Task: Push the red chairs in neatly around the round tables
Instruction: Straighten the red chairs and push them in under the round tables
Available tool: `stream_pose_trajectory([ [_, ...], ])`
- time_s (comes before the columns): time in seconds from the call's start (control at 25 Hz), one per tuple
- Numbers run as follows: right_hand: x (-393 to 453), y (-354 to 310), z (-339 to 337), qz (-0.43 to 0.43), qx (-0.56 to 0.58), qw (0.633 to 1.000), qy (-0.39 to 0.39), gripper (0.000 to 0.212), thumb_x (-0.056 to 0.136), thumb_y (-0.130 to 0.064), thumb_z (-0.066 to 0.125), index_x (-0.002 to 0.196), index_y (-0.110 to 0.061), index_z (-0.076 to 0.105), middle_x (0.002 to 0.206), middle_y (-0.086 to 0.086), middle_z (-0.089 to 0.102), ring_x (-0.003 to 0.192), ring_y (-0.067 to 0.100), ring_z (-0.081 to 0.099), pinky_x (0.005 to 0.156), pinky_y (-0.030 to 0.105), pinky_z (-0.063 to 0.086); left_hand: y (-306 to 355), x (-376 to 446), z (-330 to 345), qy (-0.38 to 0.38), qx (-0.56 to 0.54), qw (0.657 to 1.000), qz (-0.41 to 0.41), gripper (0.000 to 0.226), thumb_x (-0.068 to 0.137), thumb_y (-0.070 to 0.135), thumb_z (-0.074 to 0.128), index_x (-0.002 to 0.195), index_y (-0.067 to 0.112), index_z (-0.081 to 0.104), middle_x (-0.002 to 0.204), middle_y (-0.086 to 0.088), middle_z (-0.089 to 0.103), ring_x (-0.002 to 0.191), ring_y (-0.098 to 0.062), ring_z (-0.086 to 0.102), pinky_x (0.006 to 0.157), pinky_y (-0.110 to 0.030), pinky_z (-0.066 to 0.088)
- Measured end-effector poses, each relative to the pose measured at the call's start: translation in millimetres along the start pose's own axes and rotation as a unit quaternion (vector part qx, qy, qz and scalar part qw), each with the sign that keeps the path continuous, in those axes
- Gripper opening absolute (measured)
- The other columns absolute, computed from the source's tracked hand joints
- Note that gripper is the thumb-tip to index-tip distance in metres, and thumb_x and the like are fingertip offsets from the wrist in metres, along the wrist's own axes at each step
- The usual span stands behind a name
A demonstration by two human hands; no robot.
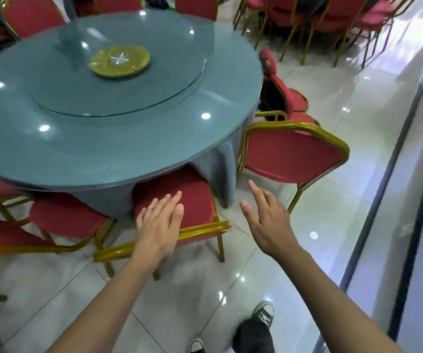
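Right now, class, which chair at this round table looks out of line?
The chair on the right: it stands turned at an angle beside the table, its seat not tucked under. The chair under the left hand is partly pushed in.

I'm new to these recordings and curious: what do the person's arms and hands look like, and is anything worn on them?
Both arms are bare as far as the picture shows, with no sleeves in view. The left hand and right hand wear no gloves, rings, watch or bracelets that I can see. Lower down are dark trousers and black-and-white canvas shoes.
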State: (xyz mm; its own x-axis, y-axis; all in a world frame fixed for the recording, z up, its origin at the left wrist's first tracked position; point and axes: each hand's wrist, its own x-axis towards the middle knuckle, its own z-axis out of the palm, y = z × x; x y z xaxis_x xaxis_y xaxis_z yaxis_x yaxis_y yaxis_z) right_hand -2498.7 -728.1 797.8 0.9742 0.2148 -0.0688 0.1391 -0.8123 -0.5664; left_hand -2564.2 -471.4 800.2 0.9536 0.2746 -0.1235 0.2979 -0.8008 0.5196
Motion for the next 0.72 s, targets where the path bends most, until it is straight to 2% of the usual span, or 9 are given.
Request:
stream_pose_trajectory([
  [0.12, 8, 36, -33, 0.016, 0.008, 1.000, 0.012, 0.070, 0.097, -0.070, 0.015, 0.160, -0.040, 0.018, 0.158, 0.002, 0.038, 0.144, 0.024, 0.035, 0.118, 0.054, 0.029, 45, 21, 21, -0.010, 0.006, 1.000, 0.029, 0.069, 0.093, 0.067, 0.004, 0.153, 0.046, 0.032, 0.162, 0.010, 0.033, 0.152, -0.015, 0.020, 0.124, -0.044, 0.009],
  [0.28, 30, 94, -77, 0.043, 0.029, 0.998, 0.038, 0.072, 0.096, -0.068, 0.019, 0.160, -0.036, 0.025, 0.153, 0.003, 0.042, 0.139, 0.026, 0.042, 0.114, 0.054, 0.033, 110, 52, 50, -0.031, 0.013, 0.998, 0.052, 0.071, 0.092, 0.067, 0.002, 0.153, 0.047, 0.030, 0.162, 0.011, 0.032, 0.152, -0.015, 0.019, 0.123, -0.044, 0.010],
  [0.56, 92, 184, -137, 0.080, 0.037, 0.995, 0.038, 0.061, 0.103, -0.060, 0.029, 0.159, -0.040, 0.022, 0.153, 0.004, 0.040, 0.141, 0.026, 0.038, 0.117, 0.052, 0.028, 205, 108, 92, -0.038, 0.011, 0.997, 0.073, 0.065, 0.095, 0.062, 0.007, 0.154, 0.045, 0.031, 0.163, 0.008, 0.031, 0.153, -0.015, 0.016, 0.123, -0.042, 0.010],
  [0.72, 129, 208, -160, 0.081, 0.035, 0.995, 0.047, 0.060, 0.103, -0.059, 0.030, 0.159, -0.038, 0.024, 0.151, 0.005, 0.042, 0.139, 0.028, 0.040, 0.116, 0.051, 0.028, 243, 141, 104, -0.038, -0.001, 0.996, 0.087, 0.074, 0.090, 0.067, 0.002, 0.154, 0.044, 0.031, 0.163, 0.008, 0.030, 0.153, -0.016, 0.016, 0.124, -0.041, 0.010],
])
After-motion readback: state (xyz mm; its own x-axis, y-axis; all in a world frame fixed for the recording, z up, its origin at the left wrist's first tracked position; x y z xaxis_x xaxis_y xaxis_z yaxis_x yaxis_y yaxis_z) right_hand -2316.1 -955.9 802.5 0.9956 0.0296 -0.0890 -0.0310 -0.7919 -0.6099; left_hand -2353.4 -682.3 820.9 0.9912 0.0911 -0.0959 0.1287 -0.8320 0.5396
